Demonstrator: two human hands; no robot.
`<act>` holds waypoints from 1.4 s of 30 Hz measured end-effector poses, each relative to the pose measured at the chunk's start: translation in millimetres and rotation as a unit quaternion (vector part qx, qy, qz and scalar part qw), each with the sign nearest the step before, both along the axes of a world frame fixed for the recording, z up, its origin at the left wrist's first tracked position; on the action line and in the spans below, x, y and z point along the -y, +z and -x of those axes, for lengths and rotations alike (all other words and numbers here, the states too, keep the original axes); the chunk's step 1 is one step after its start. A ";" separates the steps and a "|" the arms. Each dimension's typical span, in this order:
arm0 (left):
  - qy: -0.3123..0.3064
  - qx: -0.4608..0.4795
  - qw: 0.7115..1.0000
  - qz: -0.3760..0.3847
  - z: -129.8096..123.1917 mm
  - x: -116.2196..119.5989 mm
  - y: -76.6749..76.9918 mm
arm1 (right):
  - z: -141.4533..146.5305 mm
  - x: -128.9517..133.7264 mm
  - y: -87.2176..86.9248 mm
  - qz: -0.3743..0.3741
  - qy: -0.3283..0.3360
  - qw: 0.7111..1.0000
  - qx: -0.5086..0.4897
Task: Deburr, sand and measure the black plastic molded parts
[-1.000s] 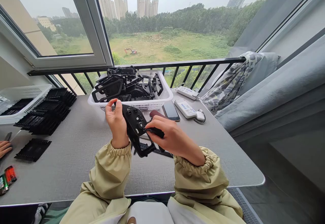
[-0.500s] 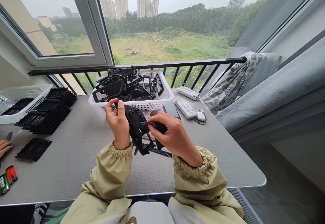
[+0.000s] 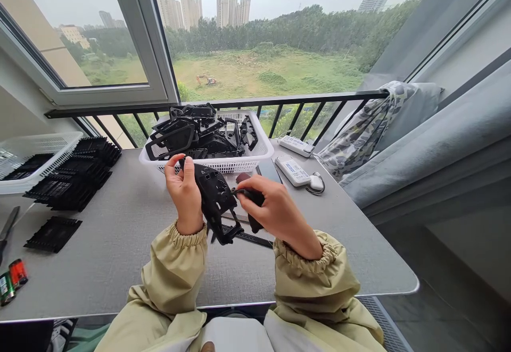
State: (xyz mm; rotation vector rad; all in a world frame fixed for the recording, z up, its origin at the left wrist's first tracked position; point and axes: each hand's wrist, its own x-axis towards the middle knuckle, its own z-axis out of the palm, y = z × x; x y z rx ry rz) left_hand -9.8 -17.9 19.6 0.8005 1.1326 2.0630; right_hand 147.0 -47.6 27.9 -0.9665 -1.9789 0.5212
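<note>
My left hand (image 3: 184,192) is closed around the upper left edge of a black plastic frame part (image 3: 217,189), which hangs tilted above the table. In my right hand (image 3: 269,203) is a dark-handled tool (image 3: 253,197), gripped between fingers and thumb. Its small tip points left at the right edge of the part; whether it touches cannot be made out. Behind the part stands a white basket (image 3: 223,167) heaped with similar black plastic parts (image 3: 195,133). A black ruler-like strip (image 3: 253,237) lies on the table under the hands, partly covered.
Left on the grey table (image 3: 120,256) are stacked black plates (image 3: 75,176), a single plate (image 3: 53,234), another white basket (image 3: 67,141), a knife-like tool (image 3: 8,224) and two batteries (image 3: 18,273). White power boxes (image 3: 293,171) lie at the right, before a black railing (image 3: 287,100).
My right hand and its tool have shifted slightly right, off the middle of the part. My left hand has barely moved. Another person's hand at the left edge has gone out of view.
</note>
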 end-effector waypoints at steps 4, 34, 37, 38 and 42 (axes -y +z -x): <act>-0.026 0.011 1.000 0.003 -1.6 -0.8 -1.6 | 3.9 2.0 1.9 -0.001 0.069 0.997 -0.034; -0.181 0.076 0.980 0.022 0.5 6.5 8.3 | 3.5 1.8 5.1 -0.008 0.023 0.992 -0.123; -0.179 0.079 0.980 0.020 1.7 5.5 6.8 | -2.1 2.4 6.0 -0.007 0.050 0.995 -0.089; -0.181 0.080 0.980 0.018 1.9 5.3 6.3 | -4.0 2.5 6.2 -0.007 0.056 0.995 -0.079; -0.185 0.083 0.979 0.007 2.2 6.1 6.3 | -6.5 3.5 6.0 -0.025 0.051 0.996 -0.068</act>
